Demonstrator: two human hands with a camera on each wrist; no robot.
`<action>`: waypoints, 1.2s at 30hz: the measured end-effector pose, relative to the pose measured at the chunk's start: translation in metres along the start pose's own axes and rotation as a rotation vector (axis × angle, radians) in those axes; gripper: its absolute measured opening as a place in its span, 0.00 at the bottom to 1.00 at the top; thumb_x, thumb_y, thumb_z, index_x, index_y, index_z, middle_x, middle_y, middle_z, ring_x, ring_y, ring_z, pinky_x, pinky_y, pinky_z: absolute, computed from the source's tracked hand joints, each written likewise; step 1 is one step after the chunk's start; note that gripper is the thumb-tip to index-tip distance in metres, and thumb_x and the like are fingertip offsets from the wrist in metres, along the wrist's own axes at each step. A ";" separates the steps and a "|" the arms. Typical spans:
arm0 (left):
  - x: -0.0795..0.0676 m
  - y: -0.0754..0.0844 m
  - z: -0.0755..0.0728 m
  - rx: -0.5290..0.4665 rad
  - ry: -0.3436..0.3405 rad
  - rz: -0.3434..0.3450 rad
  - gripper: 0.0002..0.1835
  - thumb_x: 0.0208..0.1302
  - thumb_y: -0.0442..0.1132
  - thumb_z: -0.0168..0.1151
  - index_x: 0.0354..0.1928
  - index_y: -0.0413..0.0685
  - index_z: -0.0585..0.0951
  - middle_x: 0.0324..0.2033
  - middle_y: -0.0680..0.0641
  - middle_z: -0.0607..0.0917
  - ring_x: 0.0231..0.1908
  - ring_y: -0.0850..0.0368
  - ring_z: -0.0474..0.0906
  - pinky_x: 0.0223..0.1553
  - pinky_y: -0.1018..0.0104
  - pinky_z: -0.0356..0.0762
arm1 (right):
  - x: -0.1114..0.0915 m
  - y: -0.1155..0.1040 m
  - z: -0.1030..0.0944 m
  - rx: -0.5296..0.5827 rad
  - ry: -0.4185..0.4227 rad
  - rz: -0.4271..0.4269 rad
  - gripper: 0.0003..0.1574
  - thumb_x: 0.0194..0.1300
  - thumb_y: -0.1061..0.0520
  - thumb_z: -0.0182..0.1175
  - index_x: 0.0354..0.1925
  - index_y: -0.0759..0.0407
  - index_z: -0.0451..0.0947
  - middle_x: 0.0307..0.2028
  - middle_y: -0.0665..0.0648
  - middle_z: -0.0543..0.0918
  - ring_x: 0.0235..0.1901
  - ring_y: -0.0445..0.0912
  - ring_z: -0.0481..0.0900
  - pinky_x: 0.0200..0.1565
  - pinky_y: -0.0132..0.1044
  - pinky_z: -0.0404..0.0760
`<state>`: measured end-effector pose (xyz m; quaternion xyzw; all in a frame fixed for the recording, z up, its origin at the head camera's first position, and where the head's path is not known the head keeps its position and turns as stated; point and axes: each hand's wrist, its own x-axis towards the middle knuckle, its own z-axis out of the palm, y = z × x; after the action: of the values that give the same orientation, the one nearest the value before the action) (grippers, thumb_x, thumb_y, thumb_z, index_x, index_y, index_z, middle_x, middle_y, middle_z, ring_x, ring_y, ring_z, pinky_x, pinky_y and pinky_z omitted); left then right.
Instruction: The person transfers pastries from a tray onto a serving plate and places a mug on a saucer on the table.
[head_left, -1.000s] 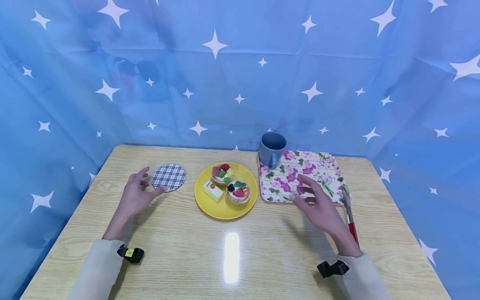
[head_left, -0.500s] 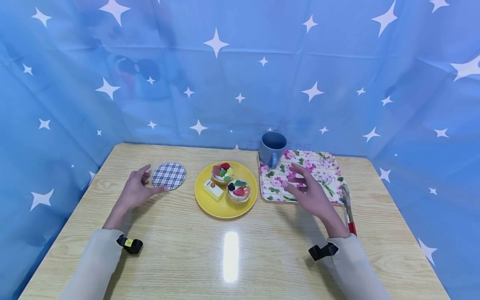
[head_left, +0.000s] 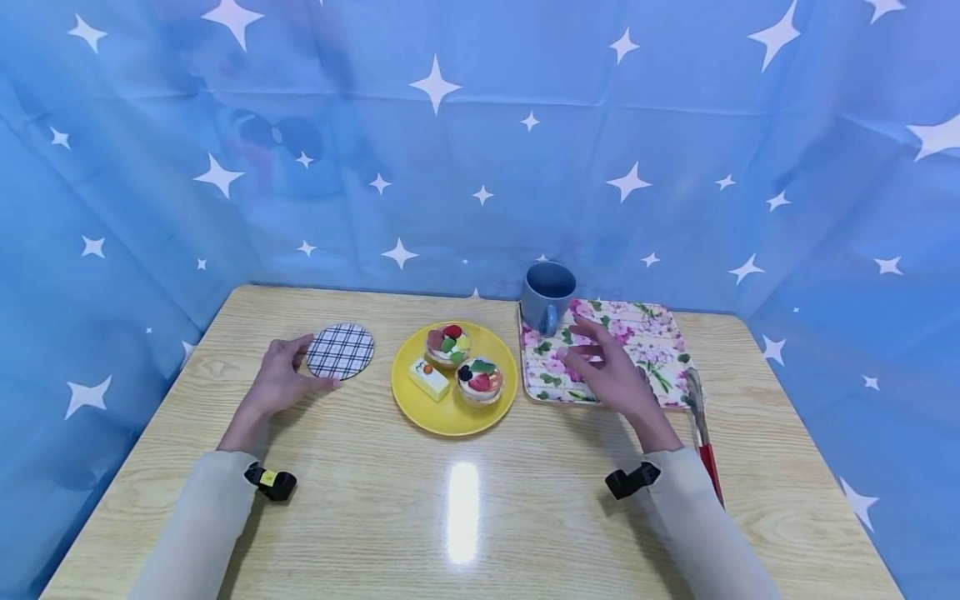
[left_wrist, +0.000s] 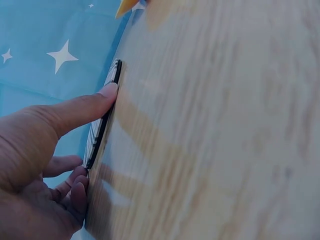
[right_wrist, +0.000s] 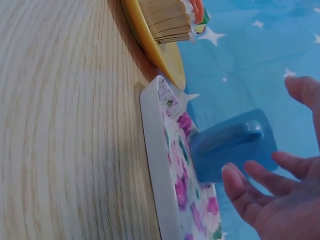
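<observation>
A round coaster (head_left: 341, 351) with a dark plaid pattern lies on the left of the table. My left hand (head_left: 282, 380) holds its near-left edge, thumb (left_wrist: 107, 91) against the rim and curled fingertips (left_wrist: 78, 196) at the other side. On the right, my right hand (head_left: 604, 369) hovers over a floral tray (head_left: 652, 350), fingers spread and nothing in them. A blue mug (head_left: 548, 296) stands at the tray's back left corner, its handle (right_wrist: 232, 135) toward me. In the right wrist view, the fingertips (right_wrist: 232, 175) overlap the mug's edge.
Between my hands sits a yellow plate (head_left: 420, 412) bearing two fruit-topped cupcakes (head_left: 481, 382) and a small white cake (head_left: 429, 379). A utensil with a red handle (head_left: 709, 471) leans at the tray's right edge. Behind the table (head_left: 375, 508) hangs a blue star-patterned curtain (head_left: 315, 225).
My left hand has moved right onto the coaster's edge. The right hand has gone forward and left over the tray, closer to the mug. Plate, mug and tray stay in place.
</observation>
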<state>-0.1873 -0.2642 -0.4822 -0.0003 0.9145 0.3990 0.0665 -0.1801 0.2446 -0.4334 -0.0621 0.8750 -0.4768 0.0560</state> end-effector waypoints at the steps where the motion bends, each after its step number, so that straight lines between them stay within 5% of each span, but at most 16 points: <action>1: 0.000 0.000 0.000 0.006 0.002 -0.009 0.55 0.58 0.49 0.78 0.78 0.33 0.57 0.59 0.29 0.63 0.54 0.39 0.65 0.49 0.55 0.73 | 0.001 0.000 0.001 0.003 -0.002 0.000 0.46 0.74 0.37 0.58 0.81 0.42 0.51 0.76 0.61 0.64 0.67 0.59 0.72 0.58 0.56 0.87; 18: 0.001 0.004 0.001 -0.007 0.007 -0.051 0.53 0.57 0.47 0.78 0.77 0.35 0.59 0.57 0.32 0.63 0.53 0.40 0.61 0.45 0.59 0.67 | 0.021 0.000 0.013 0.085 0.011 0.003 0.43 0.74 0.35 0.57 0.78 0.49 0.58 0.72 0.59 0.69 0.71 0.59 0.69 0.69 0.62 0.77; 28: 0.001 0.001 0.003 -0.023 0.017 -0.047 0.53 0.57 0.47 0.79 0.78 0.35 0.60 0.58 0.31 0.63 0.54 0.40 0.61 0.46 0.58 0.67 | 0.034 0.004 0.022 0.127 0.026 0.087 0.40 0.72 0.31 0.58 0.73 0.46 0.67 0.70 0.58 0.74 0.71 0.56 0.70 0.71 0.61 0.76; 36: 0.001 0.001 0.003 -0.035 0.019 -0.045 0.53 0.56 0.46 0.79 0.78 0.36 0.60 0.59 0.31 0.63 0.55 0.40 0.61 0.47 0.58 0.68 | 0.049 0.008 0.029 0.288 0.061 0.163 0.36 0.74 0.32 0.55 0.69 0.50 0.72 0.67 0.57 0.78 0.68 0.55 0.73 0.72 0.58 0.73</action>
<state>-0.1880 -0.2613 -0.4838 -0.0259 0.9078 0.4133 0.0667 -0.2247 0.2167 -0.4576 0.0321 0.8010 -0.5930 0.0762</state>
